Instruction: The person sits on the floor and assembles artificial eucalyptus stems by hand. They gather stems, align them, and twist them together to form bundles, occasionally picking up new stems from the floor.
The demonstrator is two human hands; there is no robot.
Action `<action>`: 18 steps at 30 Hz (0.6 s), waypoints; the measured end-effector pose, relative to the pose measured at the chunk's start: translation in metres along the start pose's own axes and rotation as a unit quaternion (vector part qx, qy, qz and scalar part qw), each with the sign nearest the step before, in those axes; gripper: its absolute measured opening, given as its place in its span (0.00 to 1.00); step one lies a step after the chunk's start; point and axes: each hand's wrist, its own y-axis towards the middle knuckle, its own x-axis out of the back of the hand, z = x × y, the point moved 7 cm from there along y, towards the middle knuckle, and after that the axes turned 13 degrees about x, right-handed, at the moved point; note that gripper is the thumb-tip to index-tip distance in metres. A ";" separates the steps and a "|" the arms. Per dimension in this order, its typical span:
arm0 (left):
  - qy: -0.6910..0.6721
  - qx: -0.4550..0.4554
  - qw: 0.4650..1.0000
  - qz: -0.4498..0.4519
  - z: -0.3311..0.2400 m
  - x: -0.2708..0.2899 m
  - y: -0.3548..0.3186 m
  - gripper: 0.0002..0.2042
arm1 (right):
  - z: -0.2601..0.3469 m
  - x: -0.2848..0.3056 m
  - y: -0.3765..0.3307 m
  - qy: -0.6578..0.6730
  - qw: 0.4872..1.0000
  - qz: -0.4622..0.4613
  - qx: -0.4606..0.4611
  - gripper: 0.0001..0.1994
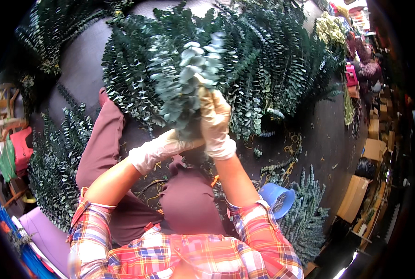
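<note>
Both gloved hands grasp a bunch [189,74] of eucalyptus stems held upright above the lap: the left hand [158,149] is closed round the lower stems and the right hand [215,122] is wrapped round them just above. The step appears to be gathering and evening the bunch, with a large heap [272,65] of the same foliage on the floor beyond. Next, the stems likely need binding without loosening either grip; orange bands [291,149] lie scattered on the floor.

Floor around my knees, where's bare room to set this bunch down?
Bare floor lies right of the big foliage pile, before the boxes. Another bare strip runs upper left. Below the bunch by your knees, rubber bands and sprigs crowd it.
</note>
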 end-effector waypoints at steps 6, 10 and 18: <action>-0.011 0.054 0.992 -0.113 0.017 0.025 -0.003 0.27 | -0.048 -0.002 -0.001 0.030 0.998 0.021 -0.043 0.21; -0.035 -0.032 0.991 -0.122 -0.001 0.034 0.004 0.17 | -0.107 0.045 0.023 -0.089 0.994 -0.032 -0.047 0.18; -0.070 -0.047 0.975 -0.203 -0.020 0.065 -0.006 0.16 | -0.196 0.194 0.007 -0.423 0.867 -0.095 -0.246 0.36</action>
